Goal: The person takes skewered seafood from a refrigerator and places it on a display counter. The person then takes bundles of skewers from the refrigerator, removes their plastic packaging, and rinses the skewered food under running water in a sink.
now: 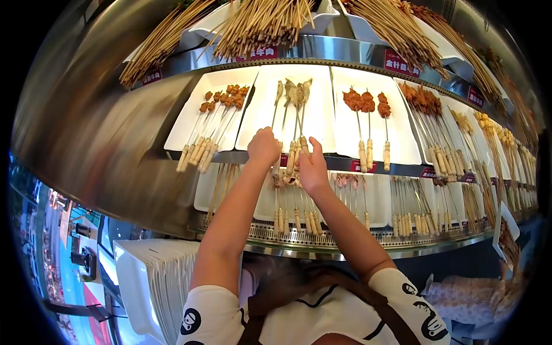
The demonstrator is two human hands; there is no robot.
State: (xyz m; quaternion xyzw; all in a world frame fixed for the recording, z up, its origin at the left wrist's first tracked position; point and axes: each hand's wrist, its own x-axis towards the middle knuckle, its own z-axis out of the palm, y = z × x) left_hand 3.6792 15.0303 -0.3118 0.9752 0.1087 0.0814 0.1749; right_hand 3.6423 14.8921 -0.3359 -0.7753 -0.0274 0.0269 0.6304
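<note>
Several skewers of greyish, shrimp-like food (pixel 296 93) lie on a white tray (pixel 256 112) in the lit upper row, their wooden handles toward me. My left hand (pixel 264 147) is closed around the handle end of the leftmost skewer at the tray's front edge. Beside it, my right hand (pixel 312 168) has its thumb and fingers at the wooden handles (pixel 303 144) of the grouped skewers, with the thumb pointing up. The handle it grips stands near the tray's front edge.
Trays of red meat skewers (pixel 366 102) and brown meat skewers (pixel 225 99) flank this tray. A lower shelf holds more skewers (pixel 296 221). Bamboo skewers (pixel 261 26) hang over the shelf above. Stacked white trays (pixel 158 282) stand at lower left. Another person (pixel 468 299) is at lower right, near a tray (pixel 506 236).
</note>
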